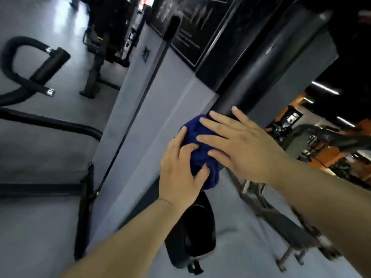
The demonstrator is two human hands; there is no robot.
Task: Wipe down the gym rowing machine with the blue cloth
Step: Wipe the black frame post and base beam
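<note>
Two bare forearms: being extended into view from the lower edge, left and right.

Black moulded pad (192,231) on a dark bracket: being shown just below the hands, blurred; its kind cannot be told.

Left hand (180,175): being kept closed around the cloth. The grip is tight, with the fingers being curled into the folds from above and the thumb being pressed in from below.

Bunched deep-blue fabric cloth (200,162): being held between both hands and against the lower end of the cylinder. Part of it is being left to hang below the left thumb.

Right hand (243,145): being laid flat. Its grip is fully open, with the fingers being spread straight over the cloth. The upper fingertips are being rested on the cylinder itself, and nothing is being clasped.

Long black padded cylinder (261,63): being shown slanting up and away from the hands toward the upper right. A scuff is being shown on its upper part.

Pale grey wall column (140,109): being shown just left of the cylinder, with a dark framed poster above it.

Grey metal frame (281,223): being shown on the floor at the right, blurred.

Black curved handlebar with chrome collars (26,63): being shown well apart at the far left.

Orange and black gym machines (341,137): being shown far off at the right.
</note>
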